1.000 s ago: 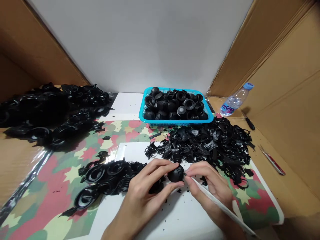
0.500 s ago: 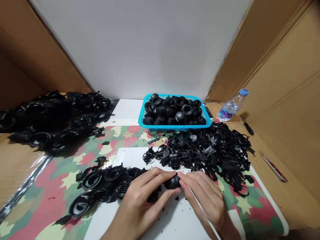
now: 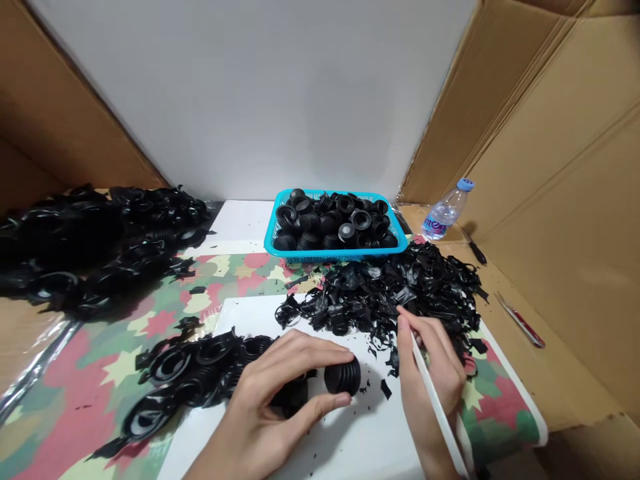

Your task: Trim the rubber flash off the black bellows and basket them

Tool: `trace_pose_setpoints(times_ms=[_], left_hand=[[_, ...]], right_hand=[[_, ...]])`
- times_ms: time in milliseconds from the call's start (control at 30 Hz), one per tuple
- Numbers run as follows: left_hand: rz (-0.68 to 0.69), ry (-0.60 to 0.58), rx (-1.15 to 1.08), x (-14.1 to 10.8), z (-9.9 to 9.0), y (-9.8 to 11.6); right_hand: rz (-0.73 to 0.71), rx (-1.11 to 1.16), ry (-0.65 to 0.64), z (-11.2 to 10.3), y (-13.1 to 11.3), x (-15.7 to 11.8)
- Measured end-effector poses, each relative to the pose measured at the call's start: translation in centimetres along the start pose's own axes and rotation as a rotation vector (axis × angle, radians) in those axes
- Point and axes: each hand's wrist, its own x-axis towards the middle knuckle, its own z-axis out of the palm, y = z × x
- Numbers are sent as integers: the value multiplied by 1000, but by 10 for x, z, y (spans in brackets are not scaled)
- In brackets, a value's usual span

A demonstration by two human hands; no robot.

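Observation:
Between the thumb and fingers of my left hand [image 3: 280,393] is a ribbed black rubber bellows [image 3: 343,377], held on its side just above the white board [image 3: 365,440]. My right hand [image 3: 433,373], to its right, is closed around a long, thin white tool [image 3: 436,407] that runs back toward me; its working tip is hidden by the fingers. A small black scrap [image 3: 386,389] shows between the two hands. Left of and behind my left hand lie several untrimmed black rubber pieces [image 3: 200,367] with ragged edges.
A blue basket [image 3: 340,254] full of ribbed black pieces stands at the back. In front of it to the right spreads a heap of black scraps [image 3: 370,293]. A larger black pile [image 3: 100,233] lies far left. A water bottle [image 3: 445,212], black-handled tool [image 3: 475,248] and red-handled tool [image 3: 523,323] rest right.
My right hand has moved away from the bellows to the right, toward the scrap heap. My left hand keeps its hold on the bellows, and the view has turned slightly right.

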Motion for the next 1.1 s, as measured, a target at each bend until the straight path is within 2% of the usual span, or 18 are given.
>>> trace_pose_setpoints(times_ms=[100,267,333,433,533,667,800,967,1033,1100], left_hand=[[-15,6,-57,-1,1,2],[-100,42,-73,-10,4,-2],[-96,51,-58,-12,4,-4],[-54,43,-72,-13,4,-5],[-72,11,-57,-15,4,-4],[-131,2,-81,-19,7,-6],[-130,16,-153,-16,11,-10],[-179,137,-82,-11,13,-9],[-166,196,-87,-9,14,-7],[-109,230,-68,-7,13,-6]], right_hand=[[47,35,-108,3,6,-6],[131,111,-131,7,12,-12],[86,191,-170,6,9,-13],[-11,357,-306,4,-1,-15],[-70,442,-411,3,-8,-17],[-113,425,-354,6,-7,-22],[-155,450,-330,8,0,-27],[-204,435,-378,5,-3,-28],[-194,436,-339,2,-7,-27],[-152,394,-244,-1,-12,-29]])
